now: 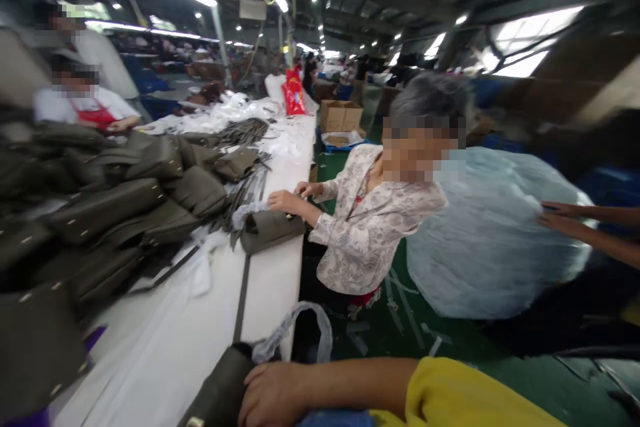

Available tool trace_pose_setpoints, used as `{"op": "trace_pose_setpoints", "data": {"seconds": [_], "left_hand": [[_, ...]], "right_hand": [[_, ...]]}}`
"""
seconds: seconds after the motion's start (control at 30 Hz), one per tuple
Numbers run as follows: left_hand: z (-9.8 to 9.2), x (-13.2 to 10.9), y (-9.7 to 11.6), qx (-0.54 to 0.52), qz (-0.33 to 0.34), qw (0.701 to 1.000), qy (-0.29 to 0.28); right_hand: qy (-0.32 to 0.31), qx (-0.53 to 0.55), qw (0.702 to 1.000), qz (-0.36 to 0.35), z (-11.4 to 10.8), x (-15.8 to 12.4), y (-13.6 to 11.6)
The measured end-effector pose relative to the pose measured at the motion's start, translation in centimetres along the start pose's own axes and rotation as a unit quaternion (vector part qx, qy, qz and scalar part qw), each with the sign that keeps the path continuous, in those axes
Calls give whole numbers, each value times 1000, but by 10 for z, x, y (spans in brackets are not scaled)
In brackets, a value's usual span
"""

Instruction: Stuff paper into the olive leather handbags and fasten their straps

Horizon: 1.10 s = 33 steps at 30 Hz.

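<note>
My right hand (275, 395), below a yellow sleeve, is at the bottom edge of the view. Its fingers curl down over the end of a dark olive bag (220, 383) on the white table; the fingertips are partly hidden. A loop of clear plastic wrap (325, 327) rises beside this bag, just above my wrist. My left hand is out of view. Farther along the table, a co-worker's hands (287, 201) work at another olive bag (273, 230) lying on its side.
A big heap of olive bags (115, 213) covers the table's left side. Dark straps (245, 130) and white wrapping (220, 107) lie farther back, near a red packet (294, 92). Cardboard boxes (341, 115) stand beyond. Another person's hands touch a bulky translucent plastic bundle (495, 233) at right.
</note>
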<state>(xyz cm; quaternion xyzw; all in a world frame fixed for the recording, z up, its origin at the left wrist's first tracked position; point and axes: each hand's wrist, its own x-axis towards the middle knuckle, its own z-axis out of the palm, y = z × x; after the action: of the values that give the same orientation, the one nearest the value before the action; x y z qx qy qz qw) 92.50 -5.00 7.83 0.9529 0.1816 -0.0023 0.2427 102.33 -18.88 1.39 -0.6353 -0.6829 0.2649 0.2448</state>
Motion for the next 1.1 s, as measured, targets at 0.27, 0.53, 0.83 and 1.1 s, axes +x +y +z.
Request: {"op": "trace_pose_setpoints", "data": {"seconds": [0.27, 0.53, 0.83, 1.1], "left_hand": [[34, -65, -61, 82, -243, 956, -139], [46, -78, -66, 82, -232, 961, -124], [37, -87, -67, 49, -213, 972, -84], [32, -105, -50, 32, -196, 979, -49]], "right_hand": [[23, 110, 993, -35, -5, -14, -2], [160, 234, 951, 121, -11, -5, -16], [57, 106, 979, 164, -20, 10, -13], [-116, -2, 966, 232, -36, 41, -25]]}}
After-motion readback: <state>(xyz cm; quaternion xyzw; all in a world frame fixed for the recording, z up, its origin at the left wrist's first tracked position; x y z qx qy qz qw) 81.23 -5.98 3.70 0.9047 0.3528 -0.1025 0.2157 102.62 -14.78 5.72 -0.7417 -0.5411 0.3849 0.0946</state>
